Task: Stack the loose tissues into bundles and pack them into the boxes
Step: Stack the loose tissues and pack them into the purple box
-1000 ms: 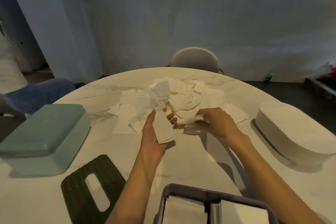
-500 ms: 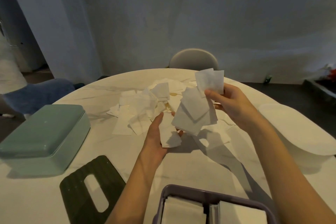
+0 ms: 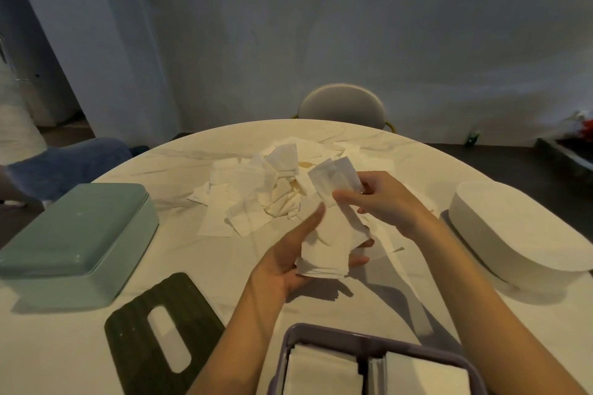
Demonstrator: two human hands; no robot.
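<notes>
Left hand (image 3: 282, 263) cupping a bundle of tissues (image 3: 333, 247) above the bench (image 3: 321, 301) middle, right hand (image 3: 382, 202) pinching more tissues (image 3: 333, 179) onto its top, loose tissue pile (image 3: 263, 192) toward the far edge, purple box (image 3: 321, 330) at the near edge

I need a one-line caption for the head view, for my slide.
Left hand holds a tissue bundle while right hand adds tissues above the loose pile.

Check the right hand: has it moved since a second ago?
Yes. The right hand rose off the table with tissues and now sits nearer, over the bundle in the left hand.
</notes>
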